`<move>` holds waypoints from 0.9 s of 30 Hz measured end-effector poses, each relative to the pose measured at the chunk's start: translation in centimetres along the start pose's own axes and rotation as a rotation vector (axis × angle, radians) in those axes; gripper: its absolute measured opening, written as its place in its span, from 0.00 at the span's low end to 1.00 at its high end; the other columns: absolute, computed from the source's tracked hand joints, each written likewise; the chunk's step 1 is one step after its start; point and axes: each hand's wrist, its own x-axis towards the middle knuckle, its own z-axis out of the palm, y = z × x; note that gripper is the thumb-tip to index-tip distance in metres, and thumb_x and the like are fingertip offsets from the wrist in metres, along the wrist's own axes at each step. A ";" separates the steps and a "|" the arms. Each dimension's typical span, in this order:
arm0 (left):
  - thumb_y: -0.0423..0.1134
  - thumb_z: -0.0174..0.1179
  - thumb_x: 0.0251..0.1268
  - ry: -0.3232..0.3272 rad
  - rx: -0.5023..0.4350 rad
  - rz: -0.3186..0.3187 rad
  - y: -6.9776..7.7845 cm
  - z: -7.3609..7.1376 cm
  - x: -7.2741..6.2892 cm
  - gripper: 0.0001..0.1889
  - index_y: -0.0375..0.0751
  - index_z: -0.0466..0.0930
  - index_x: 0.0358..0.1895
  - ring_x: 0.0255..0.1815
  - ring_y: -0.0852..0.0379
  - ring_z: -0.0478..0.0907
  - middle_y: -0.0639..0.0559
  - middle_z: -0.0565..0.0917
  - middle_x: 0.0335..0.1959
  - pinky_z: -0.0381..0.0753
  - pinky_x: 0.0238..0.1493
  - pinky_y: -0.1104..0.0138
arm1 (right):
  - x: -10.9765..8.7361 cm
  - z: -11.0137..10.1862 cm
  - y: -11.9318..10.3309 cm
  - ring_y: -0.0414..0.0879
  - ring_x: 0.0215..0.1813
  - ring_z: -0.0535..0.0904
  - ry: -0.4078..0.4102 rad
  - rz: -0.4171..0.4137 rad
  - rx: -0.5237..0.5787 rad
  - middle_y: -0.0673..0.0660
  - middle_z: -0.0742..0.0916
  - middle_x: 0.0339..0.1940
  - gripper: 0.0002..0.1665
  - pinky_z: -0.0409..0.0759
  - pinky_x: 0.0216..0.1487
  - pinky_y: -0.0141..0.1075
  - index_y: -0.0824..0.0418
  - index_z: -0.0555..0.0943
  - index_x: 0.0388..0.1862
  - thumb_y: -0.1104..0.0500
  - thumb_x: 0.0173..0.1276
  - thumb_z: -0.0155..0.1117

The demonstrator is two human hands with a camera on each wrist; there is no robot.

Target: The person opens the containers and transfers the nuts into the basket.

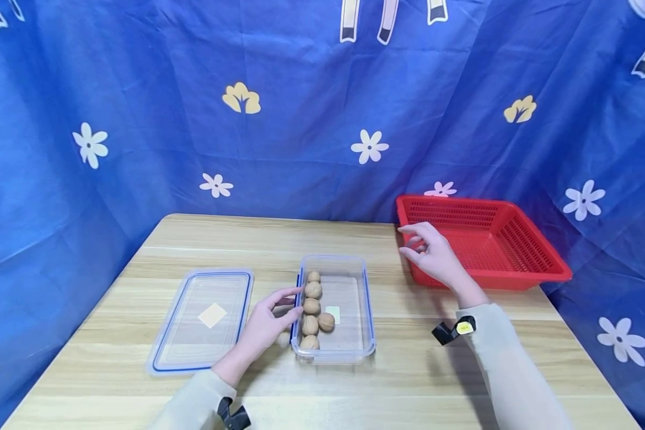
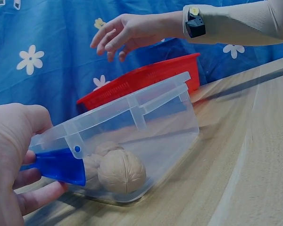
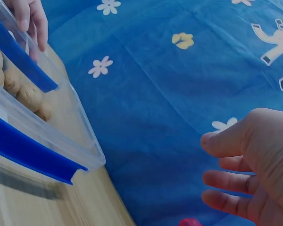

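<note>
A clear plastic food container (image 1: 349, 298) with blue side latches sits at mid-table. Several walnuts (image 1: 313, 290) form a row along its left wall, with one more walnut (image 1: 326, 322) beside the row. My left hand (image 1: 269, 322) rests at the container's left side, thumb and fingertips against the rim; the left wrist view shows fingers around the lowered blue latch (image 2: 61, 165). My right hand (image 1: 431, 252) hovers in front of the left end of a red plastic basket (image 1: 532, 279), fingers loosely bent, thumb apart, nothing between them.
A clear lid (image 1: 185, 352) with a blue seal and a pale square label lies left of the container. The basket stands at the table's back right corner. Behind the wooden table (image 1: 408, 388) hangs a blue patterned cloth (image 1: 301, 131).
</note>
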 end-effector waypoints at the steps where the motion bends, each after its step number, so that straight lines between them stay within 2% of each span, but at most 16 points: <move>1: 0.37 0.65 0.57 0.002 -0.002 0.000 0.0 0.0 0.0 0.21 0.47 0.77 0.56 0.51 0.46 0.77 0.44 0.80 0.48 0.80 0.46 0.65 | 0.0 0.2 -0.2 0.46 0.39 0.78 -0.002 -0.010 0.001 0.53 0.77 0.45 0.24 0.79 0.36 0.32 0.59 0.77 0.53 0.68 0.55 0.68; 6: 0.37 0.65 0.57 0.008 -0.008 -0.003 0.0 0.0 0.0 0.21 0.48 0.77 0.56 0.51 0.46 0.76 0.44 0.80 0.49 0.80 0.46 0.65 | -0.1 0.9 -0.9 0.48 0.38 0.79 -0.022 -0.085 0.007 0.58 0.78 0.43 0.23 0.79 0.34 0.33 0.63 0.78 0.51 0.69 0.55 0.69; 11: 0.36 0.65 0.57 0.015 0.003 -0.005 0.3 0.1 -0.1 0.21 0.45 0.76 0.56 0.51 0.46 0.76 0.44 0.80 0.49 0.80 0.47 0.63 | -0.2 1.7 -1.5 0.44 0.35 0.77 -0.061 -0.119 -0.003 0.54 0.79 0.42 0.23 0.77 0.31 0.35 0.61 0.78 0.51 0.67 0.55 0.69; 18: 0.30 0.62 0.58 0.017 0.021 -0.024 3.6 0.2 -1.3 0.21 0.36 0.74 0.57 0.52 0.41 0.75 0.36 0.78 0.50 0.82 0.42 0.66 | -0.3 3.2 -2.4 0.46 0.38 0.80 -0.120 -0.151 0.060 0.58 0.79 0.45 0.23 0.81 0.33 0.35 0.63 0.77 0.52 0.69 0.55 0.68; 27: 0.32 0.63 0.58 0.015 0.033 -0.010 3.4 0.1 -1.2 0.22 0.37 0.75 0.57 0.53 0.42 0.74 0.38 0.79 0.51 0.79 0.48 0.60 | -0.6 5.1 -3.4 0.47 0.40 0.80 -0.205 -0.176 0.143 0.58 0.79 0.45 0.24 0.82 0.36 0.36 0.63 0.77 0.53 0.69 0.55 0.69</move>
